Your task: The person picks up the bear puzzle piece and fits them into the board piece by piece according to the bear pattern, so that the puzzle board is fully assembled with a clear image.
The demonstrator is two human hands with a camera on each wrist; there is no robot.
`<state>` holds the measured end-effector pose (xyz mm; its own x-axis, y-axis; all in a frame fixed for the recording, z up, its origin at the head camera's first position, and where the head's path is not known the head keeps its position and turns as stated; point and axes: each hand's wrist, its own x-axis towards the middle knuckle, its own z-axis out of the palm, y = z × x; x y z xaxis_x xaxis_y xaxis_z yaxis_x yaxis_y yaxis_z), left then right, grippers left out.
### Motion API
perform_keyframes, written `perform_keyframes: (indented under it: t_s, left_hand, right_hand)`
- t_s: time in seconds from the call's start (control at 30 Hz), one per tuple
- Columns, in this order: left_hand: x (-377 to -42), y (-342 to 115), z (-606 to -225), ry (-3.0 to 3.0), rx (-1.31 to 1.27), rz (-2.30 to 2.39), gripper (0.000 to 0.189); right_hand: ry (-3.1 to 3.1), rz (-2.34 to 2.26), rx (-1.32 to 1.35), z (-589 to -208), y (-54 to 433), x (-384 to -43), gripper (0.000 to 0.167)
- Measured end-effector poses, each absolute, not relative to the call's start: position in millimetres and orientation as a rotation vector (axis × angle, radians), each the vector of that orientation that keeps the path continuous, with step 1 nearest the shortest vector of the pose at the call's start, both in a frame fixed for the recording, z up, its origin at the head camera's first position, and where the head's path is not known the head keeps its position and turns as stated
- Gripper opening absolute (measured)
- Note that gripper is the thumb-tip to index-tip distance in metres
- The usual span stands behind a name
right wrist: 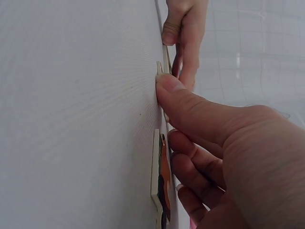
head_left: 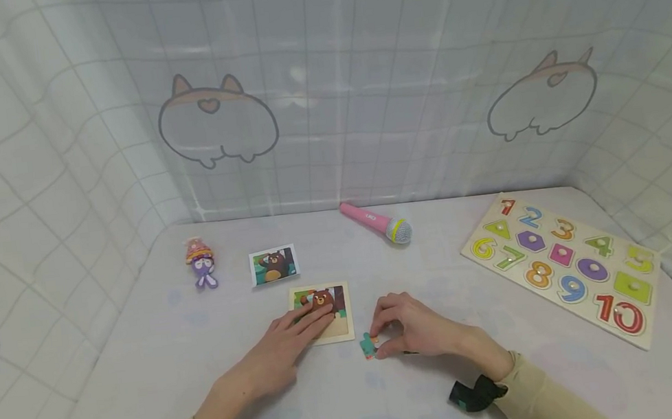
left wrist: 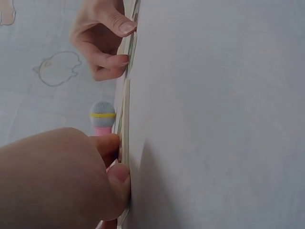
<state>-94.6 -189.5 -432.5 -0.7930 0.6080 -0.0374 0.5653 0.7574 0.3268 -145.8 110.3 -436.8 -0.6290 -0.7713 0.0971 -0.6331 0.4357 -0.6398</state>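
Observation:
My left hand [head_left: 286,345] rests on a small wooden jigsaw board [head_left: 340,331] with a brown bear picture. Its fingers lie across the picture, and in the left wrist view the thumb [left wrist: 119,174] touches the board's edge. Just right of the board, my right hand [head_left: 418,328] pinches a teal jigsaw piece [head_left: 367,345] between thumb and fingers, low over the table. A second jigsaw piece [right wrist: 156,167], partly orange and dark, lies under the right hand; the head view shows only a sliver of it. Part of the bear picture is hidden by the left fingers.
Behind the board lies a bear picture card [head_left: 274,266], with a purple figurine [head_left: 202,266] to its left. A pink toy microphone [head_left: 374,220] lies at the back. On the right is a wooden number puzzle [head_left: 565,252]. Patterned curtains [head_left: 348,97] surround the table.

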Motion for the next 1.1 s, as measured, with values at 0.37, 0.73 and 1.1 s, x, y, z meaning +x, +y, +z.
perform_keyframes:
  t_s: [0.37, 0.73, 1.1]
  left_hand:
    - [-99.7, -194.2, -430.3, 2.787, 0.888, 0.582, 0.066]
    - [-102.0, -213.7, -419.3, 2.866, 0.736, 0.558, 0.064]
    - [-105.1, -218.1, -419.4, 2.812, 0.665, 0.603, 0.070]
  right_hand:
    - [2.446, -1.023, -1.227, -439.6, 110.4, -147.1, 0.021]
    - [2.574, -1.071, -1.217, -433.5, 96.7, -146.3, 0.020]
    - [2.616, -1.203, -1.181, -426.7, 51.3, -146.5, 0.021]
